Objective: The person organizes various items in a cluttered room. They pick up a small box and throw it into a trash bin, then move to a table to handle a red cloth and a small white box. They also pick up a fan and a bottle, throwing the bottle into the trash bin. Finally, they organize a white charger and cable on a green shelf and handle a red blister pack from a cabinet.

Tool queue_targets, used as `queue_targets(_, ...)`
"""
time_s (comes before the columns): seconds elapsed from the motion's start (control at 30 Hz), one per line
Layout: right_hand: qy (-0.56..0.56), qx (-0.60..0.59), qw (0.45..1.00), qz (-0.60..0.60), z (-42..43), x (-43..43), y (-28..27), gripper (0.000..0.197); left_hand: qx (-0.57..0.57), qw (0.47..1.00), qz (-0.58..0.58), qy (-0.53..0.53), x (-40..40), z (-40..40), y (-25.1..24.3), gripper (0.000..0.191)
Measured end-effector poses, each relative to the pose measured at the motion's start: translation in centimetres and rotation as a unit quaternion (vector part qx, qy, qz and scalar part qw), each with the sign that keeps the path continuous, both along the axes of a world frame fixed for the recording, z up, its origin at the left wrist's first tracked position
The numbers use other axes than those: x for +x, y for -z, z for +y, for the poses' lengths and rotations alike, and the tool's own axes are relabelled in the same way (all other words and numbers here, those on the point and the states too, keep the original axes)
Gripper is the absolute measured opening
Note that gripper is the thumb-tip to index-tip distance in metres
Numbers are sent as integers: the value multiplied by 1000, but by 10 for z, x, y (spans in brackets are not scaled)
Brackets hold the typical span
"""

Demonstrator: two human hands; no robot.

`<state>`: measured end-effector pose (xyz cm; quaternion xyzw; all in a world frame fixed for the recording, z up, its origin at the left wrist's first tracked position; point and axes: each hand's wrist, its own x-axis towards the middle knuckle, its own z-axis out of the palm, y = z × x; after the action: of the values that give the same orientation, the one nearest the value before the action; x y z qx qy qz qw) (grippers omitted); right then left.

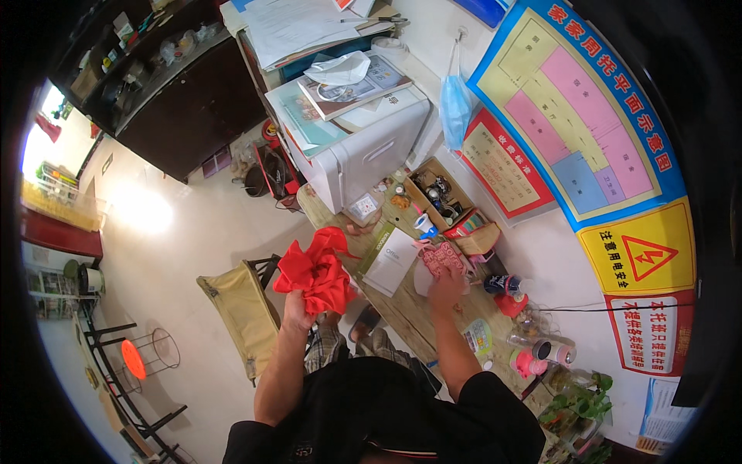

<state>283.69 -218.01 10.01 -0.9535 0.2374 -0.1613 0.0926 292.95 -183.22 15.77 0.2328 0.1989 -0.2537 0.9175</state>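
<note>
My left hand point(298, 313) grips a bunched red cloth point(317, 269), its folds standing up above the fist. The cloth is held off the table's left edge, over the floor. Over the wooden table point(406, 322), my right hand point(447, 288) is blurred. Its fingers reach the lower edge of a pink lettered cutout point(442, 259), which lies over a round pale piece point(425, 281). Whether the fingers grip the cutout cannot be made out. Just left of it lies a white and green notebook point(389, 261).
A cardboard box of small items point(437, 194) stands against the wall. Near it are a white cabinet point(371, 156) with books, a dark bottle point(503, 284), pink containers point(528, 363) and a potted plant point(582, 403). A tan folding stool point(243, 316) stands on the floor at left.
</note>
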Motion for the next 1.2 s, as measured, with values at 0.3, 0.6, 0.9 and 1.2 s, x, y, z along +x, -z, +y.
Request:
queue_targets(0.3,152,253,953,66,89,201,39,35,-3,1000,-1,-5,12,16,-7,50)
queue_targets(0.6,185,269,941,90,120,250,58,44,34,999,5,-35,15,38,-9,54)
queue_targets(0.9,140,492,854,-93,50,215,151,17,28,999,7,15,26,33,-3,48)
queue_targets(1.2,83,812,554,-164,37,142,40,13,31,999,25,37,20,19,-6,46)
